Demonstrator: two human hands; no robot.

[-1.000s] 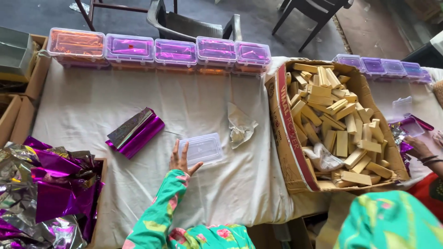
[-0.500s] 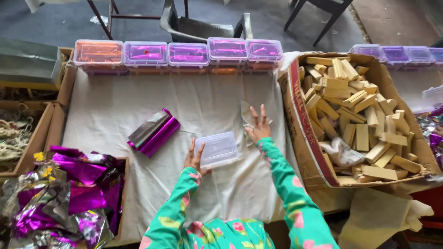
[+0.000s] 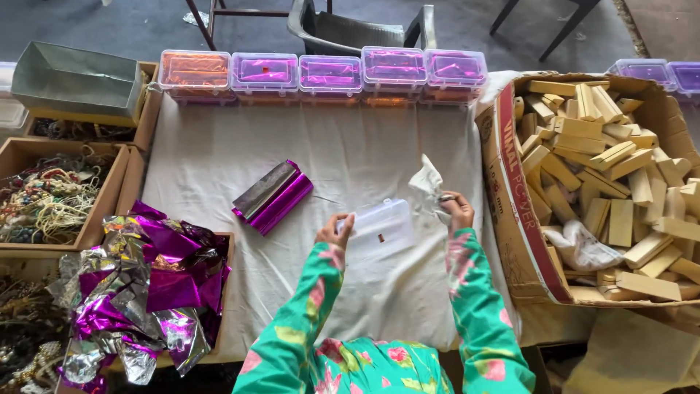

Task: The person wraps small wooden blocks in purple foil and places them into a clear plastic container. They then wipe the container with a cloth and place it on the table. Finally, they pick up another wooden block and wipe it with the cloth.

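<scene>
**Both hands at the clear box on the white cloth**

Head view. Now your left hand (image 3: 334, 230) grips the left edge of a clear plastic box (image 3: 379, 230), fingers curled and clamped on its rim. The box sits near the middle of the white cloth (image 3: 350, 160) that covers the table, tilted slightly, with a small dark speck showing through its lid. Your right hand (image 3: 457, 211) is just beside the box's right edge, fingers pinched together on a crumpled white wrapper (image 3: 428, 184) that stands up above the thumb; whether this hand also touches the box cannot be told. Both sleeves are green with pink flowers.

To the left of the box, apart from it, lies a folded stack of purple foil (image 3: 272, 196). Along the far edge of the cloth runs a row of lidded clear boxes (image 3: 328, 73) filled with pink and orange foil. At your right stands a cardboard carton (image 3: 510, 219) piled with pale wooden blocks (image 3: 605, 168). At your left a tray (image 3: 222, 292) holds crumpled purple and silver foil (image 3: 146, 292).
</scene>
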